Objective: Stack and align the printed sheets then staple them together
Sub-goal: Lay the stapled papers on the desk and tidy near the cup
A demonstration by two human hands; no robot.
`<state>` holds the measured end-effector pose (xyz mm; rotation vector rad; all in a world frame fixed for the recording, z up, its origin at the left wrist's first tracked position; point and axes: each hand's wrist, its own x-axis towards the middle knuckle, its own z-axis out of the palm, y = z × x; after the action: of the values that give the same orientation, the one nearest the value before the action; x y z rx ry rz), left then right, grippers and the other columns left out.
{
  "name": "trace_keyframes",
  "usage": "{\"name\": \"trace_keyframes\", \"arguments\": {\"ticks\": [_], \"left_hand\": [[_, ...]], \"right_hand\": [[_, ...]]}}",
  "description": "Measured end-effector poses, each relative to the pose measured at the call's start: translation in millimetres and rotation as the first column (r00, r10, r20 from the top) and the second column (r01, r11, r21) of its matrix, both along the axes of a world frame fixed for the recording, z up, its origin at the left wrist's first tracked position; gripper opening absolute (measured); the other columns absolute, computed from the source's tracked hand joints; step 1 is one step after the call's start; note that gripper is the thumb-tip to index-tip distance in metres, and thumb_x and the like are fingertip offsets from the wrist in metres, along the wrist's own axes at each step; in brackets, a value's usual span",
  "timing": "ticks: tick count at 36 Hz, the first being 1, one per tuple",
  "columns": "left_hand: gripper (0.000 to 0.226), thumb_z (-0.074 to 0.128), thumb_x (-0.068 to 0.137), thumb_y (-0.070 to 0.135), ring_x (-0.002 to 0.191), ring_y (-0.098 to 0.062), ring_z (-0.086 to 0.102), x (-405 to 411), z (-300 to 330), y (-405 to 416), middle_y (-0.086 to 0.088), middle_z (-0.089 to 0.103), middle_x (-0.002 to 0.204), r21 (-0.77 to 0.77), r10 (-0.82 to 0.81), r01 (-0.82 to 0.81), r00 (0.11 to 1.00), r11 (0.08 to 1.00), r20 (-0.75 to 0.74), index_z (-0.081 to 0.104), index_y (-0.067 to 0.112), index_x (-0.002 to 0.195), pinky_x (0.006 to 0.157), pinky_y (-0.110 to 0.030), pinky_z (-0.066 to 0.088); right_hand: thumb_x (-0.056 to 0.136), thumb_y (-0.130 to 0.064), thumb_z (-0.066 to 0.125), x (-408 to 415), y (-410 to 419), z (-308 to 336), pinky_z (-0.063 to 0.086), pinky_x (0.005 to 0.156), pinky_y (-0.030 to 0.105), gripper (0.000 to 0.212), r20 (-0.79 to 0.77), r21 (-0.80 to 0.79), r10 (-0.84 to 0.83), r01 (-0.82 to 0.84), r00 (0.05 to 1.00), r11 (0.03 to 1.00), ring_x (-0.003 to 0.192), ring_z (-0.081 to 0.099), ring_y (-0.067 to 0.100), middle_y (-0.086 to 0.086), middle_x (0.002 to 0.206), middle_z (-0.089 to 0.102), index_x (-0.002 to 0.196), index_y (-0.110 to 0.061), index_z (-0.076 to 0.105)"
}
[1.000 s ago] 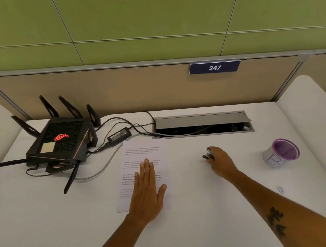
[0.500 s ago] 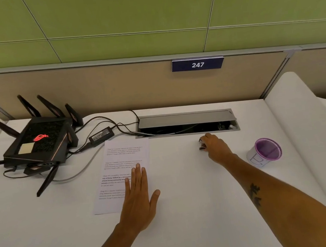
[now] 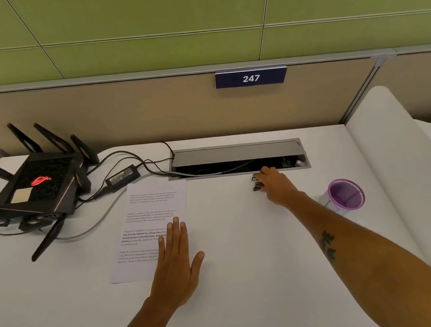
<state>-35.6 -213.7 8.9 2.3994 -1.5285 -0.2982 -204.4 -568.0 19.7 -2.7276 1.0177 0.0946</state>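
1. Head view, and the clearest writing in sight is "247" in white on a dark blue rectangular nameplate (image 3: 251, 78) fixed to the beige partition.
2. A red glowing emblem shows on top of the black angular router with antenna fins (image 3: 41, 187) at the left of the white desk (image 3: 252, 307); the label on the black power adapter (image 3: 122, 175) beside it is too small to read.
3. Stacked white printed sheets (image 3: 149, 224) lie just right of the router, text in paragraphs, a few bold words, not legible.
4. Left hand (image 3: 176, 264) lies flat, fingers together, thumb splayed, pressing the sheets' lower right corner.
5. Right hand (image 3: 276, 184) reaches far forward, arm extended, fingers curled over a small dark stapler (image 3: 256, 183) beside the open grey cable tray (image 3: 237, 152).
6. Purple mesh cup (image 3: 345, 197) stands right of that forearm.
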Motion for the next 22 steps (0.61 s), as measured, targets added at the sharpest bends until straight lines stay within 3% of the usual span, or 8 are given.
{"name": "trace_keyframes", "arguments": {"ticks": [3,7,12,17,22], "left_hand": [[0.082,0.019,0.106,0.062,0.165,-0.023,-0.011,-2,2,-3,-0.004,-0.013,0.178,-0.002,0.002,-0.002,1.000,1.000,-0.001,-0.002,0.013,0.169,0.132,-0.041,-0.011],[0.082,0.019,0.106,0.062,0.165,-0.022,-0.013,-6,3,-6,-0.004,-0.015,0.178,0.005,-0.010,0.010,1.000,1.000,0.003,-0.004,0.014,0.169,0.132,-0.042,-0.010],[0.083,0.014,0.105,0.065,0.165,-0.021,-0.015,-16,4,-11,-0.001,-0.019,0.177,0.011,-0.036,0.036,0.999,0.999,-0.012,-0.006,0.015,0.168,0.134,-0.046,-0.006],[0.082,0.012,0.106,0.064,0.165,-0.021,-0.015,-31,6,-15,-0.002,-0.018,0.177,0.012,-0.078,0.078,0.997,0.997,0.016,-0.006,0.015,0.168,0.132,-0.040,-0.013],[0.081,0.011,0.106,0.063,0.164,-0.021,-0.017,-51,9,-22,-0.002,-0.021,0.177,0.018,-0.130,0.129,0.991,0.991,0.017,-0.008,0.015,0.168,0.132,-0.039,-0.013]], "right_hand": [[0.101,-0.020,0.066,-5,5,-2,0.050,0.110,0.041,0.063,0.017,0.001,-0.055,0.055,0.998,0.998,0.133,0.051,0.031,0.010,0.151,0.048,0.157,-0.012,0.040],[0.104,-0.030,0.060,-19,24,-5,0.032,0.126,0.046,0.066,0.114,-0.005,-0.113,0.114,0.987,0.993,0.153,0.035,0.033,0.013,0.165,0.038,0.161,-0.009,0.034],[0.110,-0.041,0.037,-45,61,-6,0.013,0.132,0.049,0.066,0.121,-0.053,-0.103,0.110,0.987,0.993,0.163,0.009,0.028,0.009,0.174,0.017,0.165,-0.010,0.019],[0.110,-0.048,0.019,-81,93,-9,0.008,0.132,0.048,0.069,0.073,-0.091,-0.101,0.107,0.992,0.990,0.163,-0.004,0.024,0.007,0.176,0.002,0.167,-0.010,0.009],[0.111,-0.045,0.019,-122,117,-12,0.009,0.133,0.046,0.067,0.082,-0.062,-0.134,0.139,0.988,0.988,0.163,-0.006,0.022,0.005,0.176,-0.003,0.167,-0.011,0.006]]}}
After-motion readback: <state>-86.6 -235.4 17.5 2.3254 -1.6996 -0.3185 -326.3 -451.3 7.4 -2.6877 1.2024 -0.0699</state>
